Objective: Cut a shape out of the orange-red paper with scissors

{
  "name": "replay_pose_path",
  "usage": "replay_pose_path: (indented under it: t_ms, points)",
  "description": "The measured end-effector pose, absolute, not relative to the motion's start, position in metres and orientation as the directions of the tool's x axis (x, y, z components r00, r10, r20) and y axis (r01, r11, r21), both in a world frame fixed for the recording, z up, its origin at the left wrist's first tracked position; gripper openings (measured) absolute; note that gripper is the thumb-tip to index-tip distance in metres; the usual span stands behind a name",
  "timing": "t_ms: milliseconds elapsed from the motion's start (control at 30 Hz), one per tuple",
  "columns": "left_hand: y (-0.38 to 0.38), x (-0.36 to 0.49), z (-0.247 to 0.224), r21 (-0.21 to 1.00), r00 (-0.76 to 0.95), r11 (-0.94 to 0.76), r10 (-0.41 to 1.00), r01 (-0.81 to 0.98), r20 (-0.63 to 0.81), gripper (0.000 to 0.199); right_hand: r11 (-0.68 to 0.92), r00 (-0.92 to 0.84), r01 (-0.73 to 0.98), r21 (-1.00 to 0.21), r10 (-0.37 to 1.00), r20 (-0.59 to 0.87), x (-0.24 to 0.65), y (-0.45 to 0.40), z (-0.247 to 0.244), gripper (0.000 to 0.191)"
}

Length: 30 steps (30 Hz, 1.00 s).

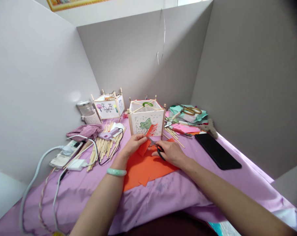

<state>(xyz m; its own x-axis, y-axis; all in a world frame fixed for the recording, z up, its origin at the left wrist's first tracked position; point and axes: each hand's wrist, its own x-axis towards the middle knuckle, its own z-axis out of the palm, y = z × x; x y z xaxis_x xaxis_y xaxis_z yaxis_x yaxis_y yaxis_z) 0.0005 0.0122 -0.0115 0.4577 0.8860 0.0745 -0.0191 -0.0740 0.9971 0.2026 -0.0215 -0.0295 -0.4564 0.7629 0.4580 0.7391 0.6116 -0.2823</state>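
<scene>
Between the fingers of my left hand [138, 141] is a narrow strip of orange paper [143, 148], its upper end cut into a fringe. My right hand [171, 151] grips black-handled scissors [159, 150], whose blades reach the strip's edge beside my left fingertips. Whether the blades are parted I cannot tell. Below both hands a larger orange sheet [136, 172] lies on the cloth, with a notched front edge. Just behind the strip stands a stick-framed paper lantern [136, 122] with a green drawing on its front and a green loop on top.
A second lantern [106, 109] stands at the back left. Thin wooden sticks [102, 149], a glue gun [109, 133], a power strip [66, 155] and cables lie left. Right are pliers [179, 131], gold-handled scissors [192, 110] and a black phone [217, 151]. Grey partitions enclose the purple-covered table [182, 188].
</scene>
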Motion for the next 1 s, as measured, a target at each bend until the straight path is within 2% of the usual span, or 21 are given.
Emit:
replay_pose_path:
  t_ms: [500,733,1000]
  points:
    - [0.0109,0.0004,-0.0098,0.998,0.471,-0.051,0.880,-0.040,0.064,0.029,0.610,-0.457,0.762,-0.218,0.744,0.488,0.2047,-0.0193,-0.0310,0.033]
    - [0.0106,0.0003,-0.0100,0.998,0.472,-0.009,0.881,-0.058,0.035,0.030,0.618,-0.460,0.751,-0.231,0.742,0.488,0.2050,-0.0195,-0.0301,0.031]
    - [0.0111,-0.0004,-0.0110,0.997,0.466,-0.053,0.882,-0.048,0.069,0.028,0.618,-0.465,0.749,-0.240,0.748,0.474,0.2052,-0.0204,-0.0284,0.031]
